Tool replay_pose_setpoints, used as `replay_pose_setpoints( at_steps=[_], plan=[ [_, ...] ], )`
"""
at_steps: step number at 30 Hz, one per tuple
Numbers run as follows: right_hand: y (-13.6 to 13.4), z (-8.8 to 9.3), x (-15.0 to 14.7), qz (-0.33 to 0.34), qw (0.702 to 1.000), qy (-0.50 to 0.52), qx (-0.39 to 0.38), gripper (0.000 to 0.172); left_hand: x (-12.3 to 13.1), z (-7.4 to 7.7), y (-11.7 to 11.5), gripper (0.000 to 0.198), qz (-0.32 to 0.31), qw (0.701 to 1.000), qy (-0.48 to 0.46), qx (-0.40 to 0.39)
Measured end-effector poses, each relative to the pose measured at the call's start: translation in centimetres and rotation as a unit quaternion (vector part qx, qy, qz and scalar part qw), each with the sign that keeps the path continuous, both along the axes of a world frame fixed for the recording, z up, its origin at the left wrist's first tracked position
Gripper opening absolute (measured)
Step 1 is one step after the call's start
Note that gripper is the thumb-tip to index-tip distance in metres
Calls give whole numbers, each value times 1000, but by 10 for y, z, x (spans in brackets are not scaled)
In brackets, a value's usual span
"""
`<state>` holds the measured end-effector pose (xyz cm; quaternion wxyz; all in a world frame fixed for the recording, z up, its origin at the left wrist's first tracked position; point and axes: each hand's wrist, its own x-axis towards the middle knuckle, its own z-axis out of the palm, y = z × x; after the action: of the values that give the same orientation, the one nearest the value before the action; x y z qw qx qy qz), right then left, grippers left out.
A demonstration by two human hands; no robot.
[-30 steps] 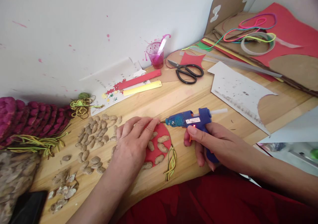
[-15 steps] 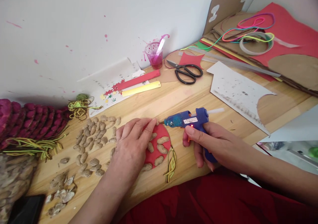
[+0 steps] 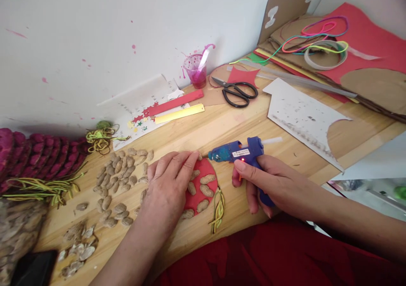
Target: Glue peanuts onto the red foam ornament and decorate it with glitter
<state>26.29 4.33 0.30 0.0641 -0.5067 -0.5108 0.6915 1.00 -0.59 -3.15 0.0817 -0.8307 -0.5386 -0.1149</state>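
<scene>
My right hand (image 3: 263, 180) is wrapped around a blue hot glue gun (image 3: 247, 151) with a lit red light and a clear glue stick out of its back. The gun's nozzle meets a peanut (image 3: 199, 155) at the top edge of a red round disc (image 3: 206, 167). Closed fingertips of my left hand (image 3: 169, 178) hold that peanut, and the palm covers the disc's left part. Several peanuts (image 3: 207, 191) lie around the disc's uncovered side. A yellow-green cord tassel (image 3: 218, 212) hangs from its right edge.
Loose peanuts (image 3: 119, 167) spread left of my hand, with broken shells (image 3: 79, 252) and a black phone (image 3: 34, 267) nearer. Scissors (image 3: 239, 92), a pink-stained cup (image 3: 197, 72) and paper strips (image 3: 179, 113) lie behind. Cardboard, cords and a tape roll (image 3: 326, 55) stand back right.
The glue gun has shifted very slightly left, along with a small drift of the whole view. My left hand stays in place on the disc.
</scene>
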Motion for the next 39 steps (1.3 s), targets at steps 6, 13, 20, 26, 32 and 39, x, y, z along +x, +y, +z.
replay_pose_setpoints(
  at_steps=[6, 13, 20, 26, 32, 39],
  plan=[
    [-1, -1, 1, 3, 1000, 4, 4, 58, 1, 0, -1, 44, 5, 1000, -5, 2],
    [-1, -2, 0, -1, 1000, 2, -2, 60, 2, 2, 0, 41, 0, 1000, -4, -4],
    [-1, -4, 1, -3, 1000, 1, -6, 61, 2, 4, -1, 41, -3, 1000, -14, -5],
    [-3, -2, 2, -6, 1000, -1, -11, 59, 1, 3, -1, 42, -10, 1000, -14, -11],
    [-3, -2, 1, -5, 1000, -4, -15, 59, 2, 4, -2, 41, 0, 1000, -10, -11],
    [-3, -2, 2, -4, 1000, -2, -14, 60, 2, 4, -3, 42, 4, 1000, -14, -16]
  ],
)
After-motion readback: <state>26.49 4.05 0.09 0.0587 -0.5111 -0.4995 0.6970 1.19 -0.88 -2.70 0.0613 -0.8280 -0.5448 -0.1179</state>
